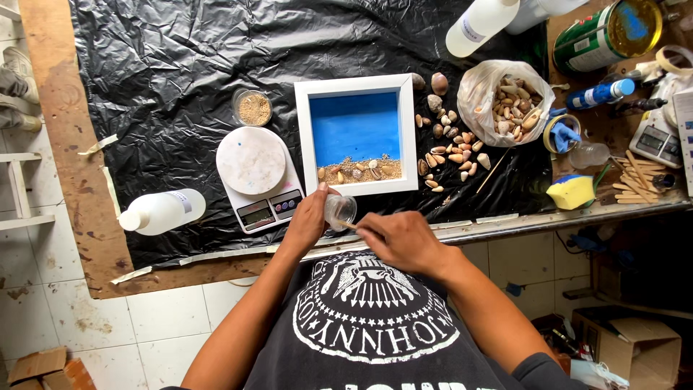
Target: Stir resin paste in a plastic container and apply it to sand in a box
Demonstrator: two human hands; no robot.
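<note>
At the near edge of the bench the left hand (pixel 307 219) is wrapped around a small clear plastic cup (pixel 339 210), tipped on its side, while the right hand (pixel 399 240) pinches a thin wooden stick (pixel 349 225) whose tip reaches the cup's mouth. The cup looks light, thin-walled and easily crushed, so a gentle hold around its side seems wisest. Just beyond lies the white frame (pixel 356 85) with blue backing, sand and shells, a digital scale (pixel 266 206) to its left.

Bright, even daylight; sharp, glare on black sheet (pixel 180 65).
</note>
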